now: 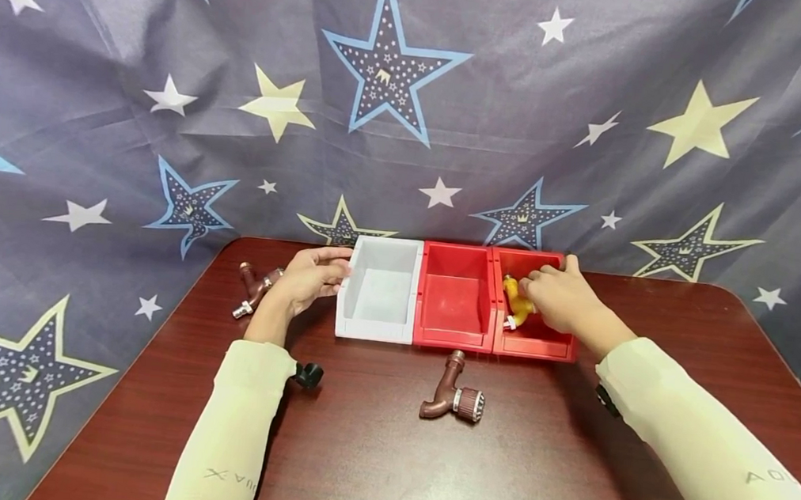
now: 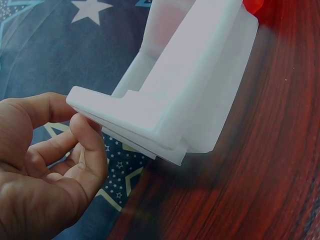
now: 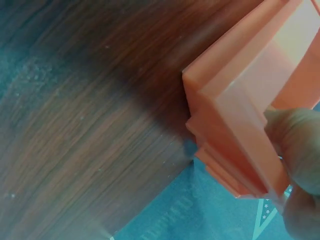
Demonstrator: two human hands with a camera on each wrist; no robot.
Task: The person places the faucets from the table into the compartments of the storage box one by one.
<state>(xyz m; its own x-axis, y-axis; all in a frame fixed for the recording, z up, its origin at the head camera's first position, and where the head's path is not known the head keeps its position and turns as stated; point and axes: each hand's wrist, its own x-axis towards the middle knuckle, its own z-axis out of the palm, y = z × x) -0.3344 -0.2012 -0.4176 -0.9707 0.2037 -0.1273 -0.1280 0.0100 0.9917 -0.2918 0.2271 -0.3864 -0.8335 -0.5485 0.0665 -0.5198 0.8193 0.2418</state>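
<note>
Three bins stand side by side at the table's back. My left hand (image 1: 307, 280) pinches the outer side edge of the white bin (image 1: 375, 330) between thumb and finger, also seen in the left wrist view. At the other end, my right hand (image 1: 561, 294) grips the side wall of the right red bin (image 1: 535, 348). In the right wrist view, its fingers lie on both sides of that wall. A yellow tap (image 1: 519, 306) with a metallic end lies in this bin, partly hidden by the right hand. The middle red bin (image 1: 453, 338) touches both neighbours.
A brown tap (image 1: 447, 393) with a ribbed knob lies on the dark red wooden table (image 1: 355, 444) before the bins. Another brown tap (image 1: 251, 288) lies by the left wrist, partly covered. A grey star-patterned cloth (image 1: 393, 170) hangs behind the table.
</note>
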